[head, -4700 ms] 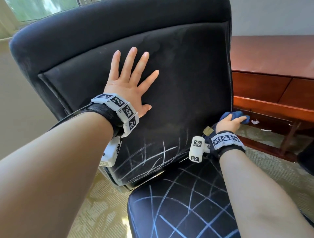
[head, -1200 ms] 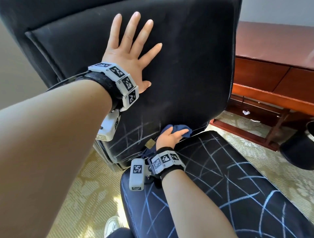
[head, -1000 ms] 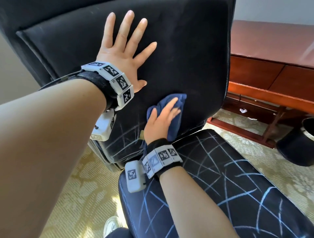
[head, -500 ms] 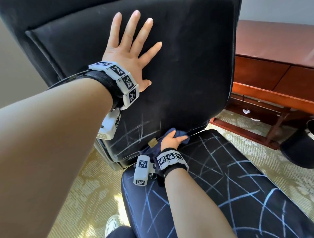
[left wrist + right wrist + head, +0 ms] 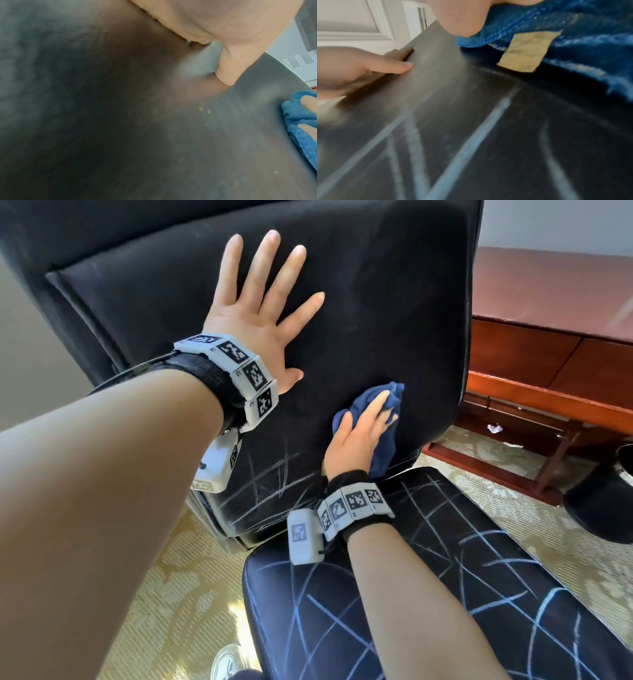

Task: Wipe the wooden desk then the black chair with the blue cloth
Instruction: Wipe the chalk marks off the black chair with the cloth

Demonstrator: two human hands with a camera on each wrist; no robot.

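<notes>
Right hand [image 5: 359,436] presses the blue cloth [image 5: 380,440] flat-fingered low on the chair [image 5: 394,302] back; left hand [image 5: 253,320] braces, fingers spread. Chalk lines [image 5: 270,477] remain near the back's bottom edge and across the seat.

You are in a furnished room that looks like a hotel room or home study. A padded black chair [image 5: 376,302] stands on patterned beige carpet [image 5: 164,594] beside a polished reddish wooden desk [image 5: 548,344]. A dark round bin [image 5: 603,501] sits on the floor, and the right wrist view shows a white panelled door [image 5: 351,20].
</notes>
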